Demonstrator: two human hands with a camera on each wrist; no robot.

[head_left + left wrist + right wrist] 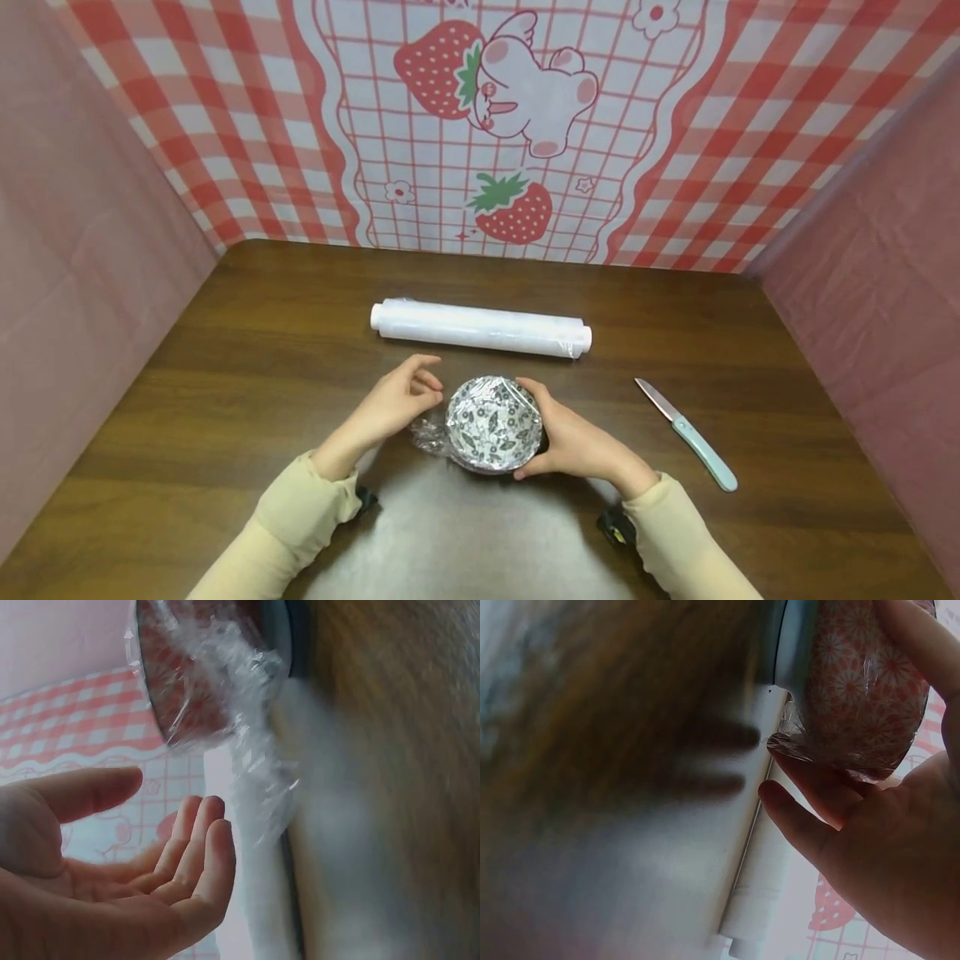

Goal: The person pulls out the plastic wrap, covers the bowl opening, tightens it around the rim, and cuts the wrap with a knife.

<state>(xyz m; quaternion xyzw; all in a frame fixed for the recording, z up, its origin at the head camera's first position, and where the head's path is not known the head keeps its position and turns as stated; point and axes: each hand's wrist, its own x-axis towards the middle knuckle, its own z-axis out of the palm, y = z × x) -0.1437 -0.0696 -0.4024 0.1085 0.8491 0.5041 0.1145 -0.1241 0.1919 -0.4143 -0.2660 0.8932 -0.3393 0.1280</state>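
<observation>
A small bowl (493, 427) with a dark floral pattern inside stands on the table, clear plastic wrap stretched over its top. Its outside (859, 682) looks reddish with pale flowers in the right wrist view. My right hand (577, 437) grips the bowl from the right, thumb on the near side and fingers round the far side. To the left of the bowl, my left hand (393, 402) is held apart from it, fingers loosely bent and holding nothing. A crumpled tail of plastic wrap (247, 712) sticks out from the bowl's left side, close to that hand.
Behind the bowl lies a roll of plastic wrap (480, 327), lengthwise across the table. A knife (701, 448) with a pale green handle lies on the right, blade pointing away. A checked strawberry cloth (285, 125) hangs at the table's back edge, with pink cloth on both sides.
</observation>
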